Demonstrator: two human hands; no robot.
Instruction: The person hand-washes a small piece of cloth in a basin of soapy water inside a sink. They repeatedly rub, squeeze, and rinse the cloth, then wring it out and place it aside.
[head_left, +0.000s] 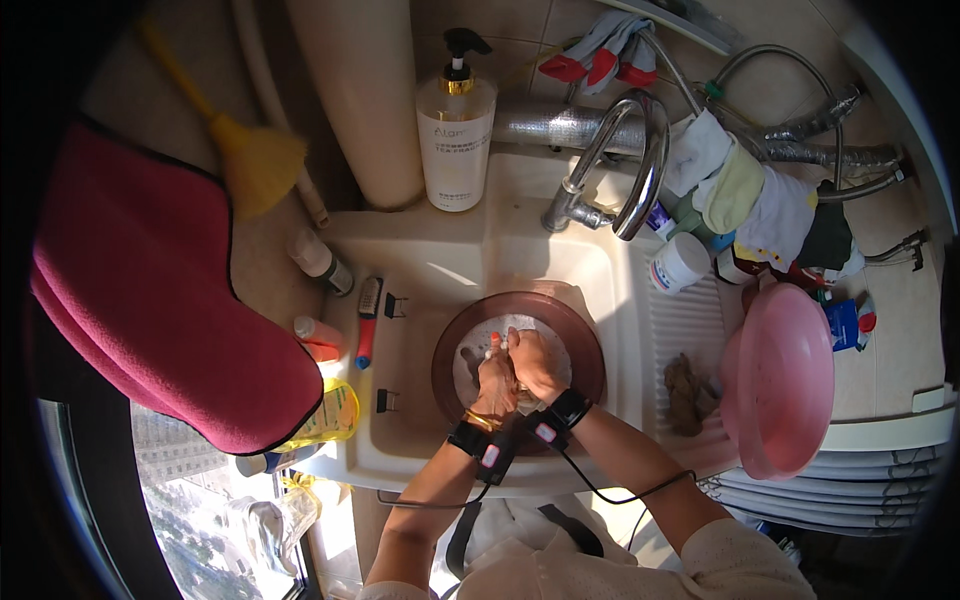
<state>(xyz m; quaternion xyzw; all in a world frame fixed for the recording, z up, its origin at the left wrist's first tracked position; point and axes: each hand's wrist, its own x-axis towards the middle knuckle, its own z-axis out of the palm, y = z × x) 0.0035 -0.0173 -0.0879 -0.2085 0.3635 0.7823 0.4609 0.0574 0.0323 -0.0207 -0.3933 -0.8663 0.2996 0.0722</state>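
A brown plastic basin (592, 352) sits inside the white laundry sink (420, 435), with foamy water (553, 337) in it. Over the water, my left hand (496, 379) and my right hand (532, 356) press close together, fingers curled. They grip a light-coloured wet cloth (529, 397) that shows a little below and between them; most of it is hidden, so its exact kind is unclear. Both wrists wear black straps with small cabled devices.
Behind the basin rises a chrome faucet (652, 172), beside a pump bottle (454, 150). A red-handled brush (366, 322) lies on the left ledge. On the ribbed washboard rest a brown wet cloth (686, 394) and a white jar (679, 262); a pink basin (787, 382) leans at right.
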